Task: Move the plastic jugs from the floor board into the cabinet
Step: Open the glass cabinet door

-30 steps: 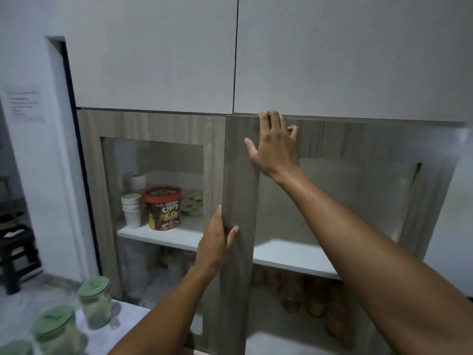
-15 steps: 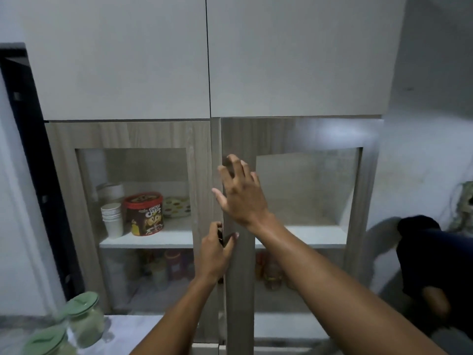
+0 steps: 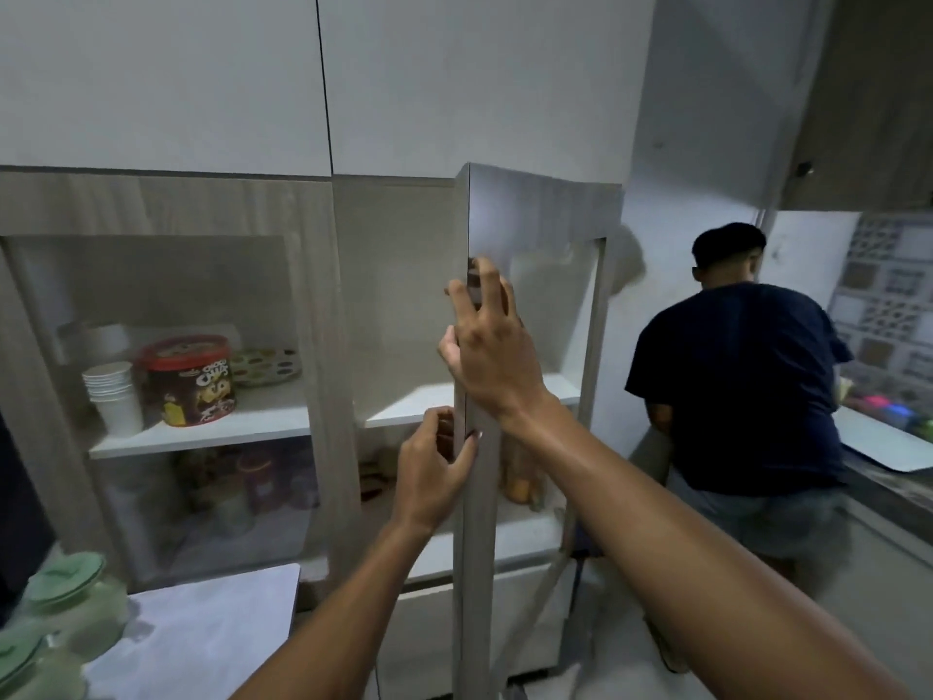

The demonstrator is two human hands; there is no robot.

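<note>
The cabinet's right glass door [image 3: 540,204] stands partly swung out, its wooden edge toward me. My right hand [image 3: 487,346] grips that edge from the front, fingers wrapped around it. My left hand [image 3: 431,469] holds the same edge lower down, thumb on the near side. Two clear plastic jugs with green lids [image 3: 75,603] [image 3: 25,664] stand on the white board [image 3: 212,629] at the lower left. Behind the open door a bare white shelf [image 3: 404,411] shows inside the cabinet.
The left glass door [image 3: 166,204] is closed; behind it stand stacked white cups [image 3: 113,396] and a red-lidded tin [image 3: 189,381]. Jars sit on the lower shelf. A person in a dark shirt [image 3: 747,386] stands at a counter to the right.
The right door has swung outward from closed. Both hands moved with its edge to the right. The view turned right, bringing the person at the counter into sight.
</note>
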